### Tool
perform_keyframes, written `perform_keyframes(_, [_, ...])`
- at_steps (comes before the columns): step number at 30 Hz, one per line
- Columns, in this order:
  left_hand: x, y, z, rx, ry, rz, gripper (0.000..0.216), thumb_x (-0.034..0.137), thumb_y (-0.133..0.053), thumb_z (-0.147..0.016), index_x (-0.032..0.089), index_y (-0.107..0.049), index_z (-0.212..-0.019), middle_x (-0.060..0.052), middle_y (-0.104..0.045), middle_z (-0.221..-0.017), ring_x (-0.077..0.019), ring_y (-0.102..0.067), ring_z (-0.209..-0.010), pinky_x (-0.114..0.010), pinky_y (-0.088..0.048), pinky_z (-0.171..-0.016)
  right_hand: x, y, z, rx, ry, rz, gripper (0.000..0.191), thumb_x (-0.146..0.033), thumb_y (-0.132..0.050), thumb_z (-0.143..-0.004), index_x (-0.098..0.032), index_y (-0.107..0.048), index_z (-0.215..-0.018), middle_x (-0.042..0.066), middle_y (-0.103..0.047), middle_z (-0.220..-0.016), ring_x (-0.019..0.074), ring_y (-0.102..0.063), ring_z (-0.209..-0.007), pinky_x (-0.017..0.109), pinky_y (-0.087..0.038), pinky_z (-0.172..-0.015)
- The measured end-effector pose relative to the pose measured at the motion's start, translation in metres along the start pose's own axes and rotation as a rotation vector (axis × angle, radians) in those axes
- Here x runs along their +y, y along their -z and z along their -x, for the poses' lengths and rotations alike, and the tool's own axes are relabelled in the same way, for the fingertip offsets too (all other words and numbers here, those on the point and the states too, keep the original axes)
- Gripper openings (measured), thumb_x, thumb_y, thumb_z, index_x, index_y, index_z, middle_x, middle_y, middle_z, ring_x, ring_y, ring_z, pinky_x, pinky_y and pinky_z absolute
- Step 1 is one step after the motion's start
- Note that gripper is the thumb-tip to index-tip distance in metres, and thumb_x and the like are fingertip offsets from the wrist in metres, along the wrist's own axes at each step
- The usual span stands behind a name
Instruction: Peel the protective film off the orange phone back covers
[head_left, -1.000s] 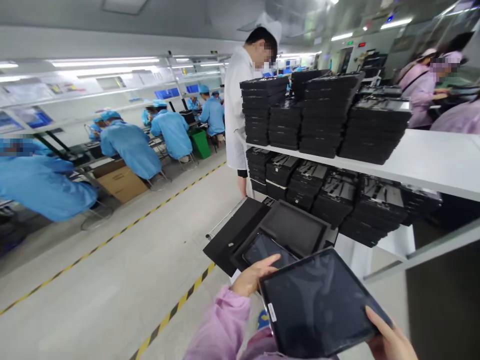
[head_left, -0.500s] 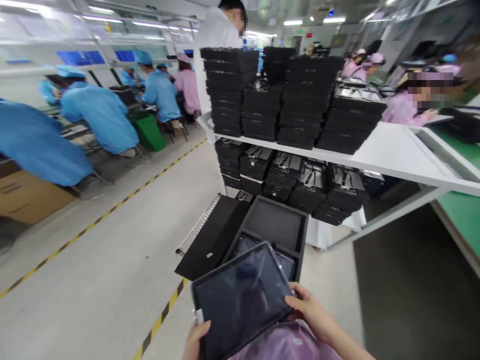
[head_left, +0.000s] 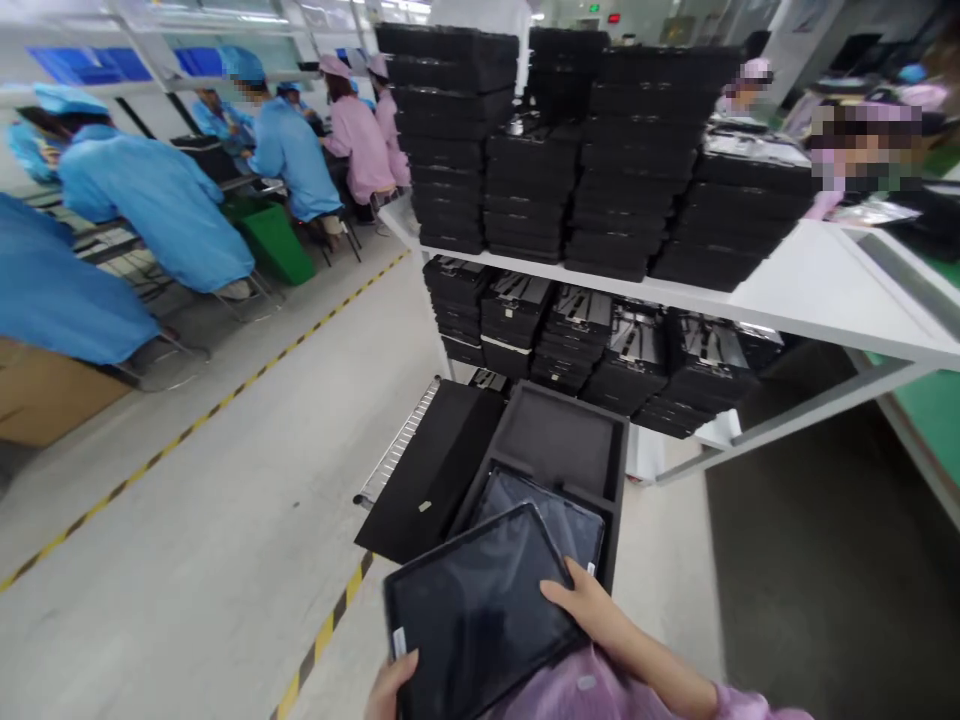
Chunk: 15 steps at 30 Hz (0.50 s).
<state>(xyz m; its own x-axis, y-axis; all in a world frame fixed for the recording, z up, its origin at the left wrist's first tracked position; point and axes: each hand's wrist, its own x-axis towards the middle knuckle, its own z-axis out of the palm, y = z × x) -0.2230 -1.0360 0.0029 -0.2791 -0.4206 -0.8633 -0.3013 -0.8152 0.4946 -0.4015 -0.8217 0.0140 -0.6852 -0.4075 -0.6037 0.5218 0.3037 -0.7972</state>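
Between my two hands I hold a dark tablet [head_left: 480, 610], screen up and tilted, with a small white tab on its left edge. My left hand [head_left: 391, 685] grips the lower left edge, thumb on top. At the right edge, my right hand [head_left: 589, 600] is closed on the frame with its fingers curled. Just beyond lies a black foam tray [head_left: 616, 480]. Its far compartment is bare, and another tablet [head_left: 547, 520] rests in the near one, partly covered by the held tablet.
A black board [head_left: 435, 470] lies on a wire rack [head_left: 397, 455] left of the tray. Ahead, a white cart [head_left: 810, 320] carries stacks of black trays [head_left: 536, 190] on two levels. People in blue smocks [head_left: 150, 195] sit at a bench on the left, beside a green bin [head_left: 277, 240].
My view has shifted closer to the cart. My right hand has slid up along the tablet's edge, and more of the tablet in the tray shows.
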Motion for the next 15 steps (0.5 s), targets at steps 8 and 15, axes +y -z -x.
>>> perform_keyframes(8, [-0.025,-0.023,-0.007,-0.220,0.030,0.171,0.040,0.034,-0.079,-0.052,0.014,-0.066,-0.085,-0.011,-0.074,-0.080,-0.0331,-0.068,-0.092,-0.042,-0.053,-0.087,0.000,0.023,0.002,0.155,-0.146,-0.099,0.038,-0.037,-0.080,-0.053,-0.018,-0.068,-0.084,0.004,-0.073,-0.086,0.0271,-0.063,-0.099,0.032,-0.051,-0.085])
perform_keyframes(15, [0.032,-0.015,0.001,0.019,0.029,0.178,0.024,0.026,-0.068,-0.062,0.012,-0.065,-0.082,-0.011,-0.073,-0.072,-0.0315,-0.069,-0.084,-0.041,-0.056,-0.077,-0.042,0.030,-0.018,0.210,-0.230,-0.318,0.041,-0.045,-0.075,-0.061,-0.022,-0.062,-0.094,0.003,-0.073,-0.088,0.0241,-0.068,-0.088,0.029,-0.054,-0.068])
